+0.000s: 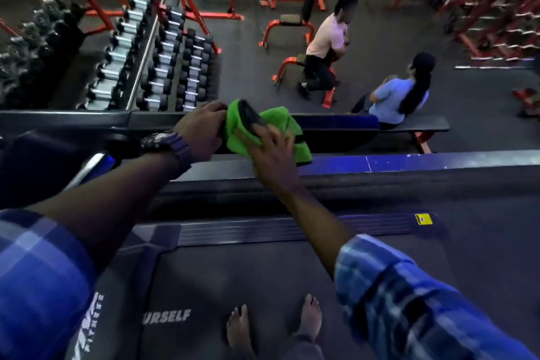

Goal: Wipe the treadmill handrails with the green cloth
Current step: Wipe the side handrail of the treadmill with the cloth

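- Risk: the green cloth [264, 130] is only partly wrapped. A loose fold hangs off the right side, near the edge of the ledge below the rail. If I drag fast, that fold could bunch up or slip out from under my palm and drop over the edge to the gym floor below.
- Risk: my right hand [273, 155] lies flat on the cloth with fingers spread, pressing rather than gripping. Judged from that, the hold is weak; a hard push along the handrail [248, 112] could slide the hand off the cloth.
- Risk: I am barefoot on the treadmill belt [263, 278] and leaning forward with both arms out. If the belt shifted, I would lose balance.
- My left hand [201, 128] is closed around the left end of the cloth, pinching it against the rail.
- Cloth: bright green, fluffy, thick pile, crumpled, folded around a dark rounded end of the rail, which shows through the gap between my two hands.
- Cloth sits at the top front of the treadmill, between both hands, touching each.
- Cannot tell if it is damp.
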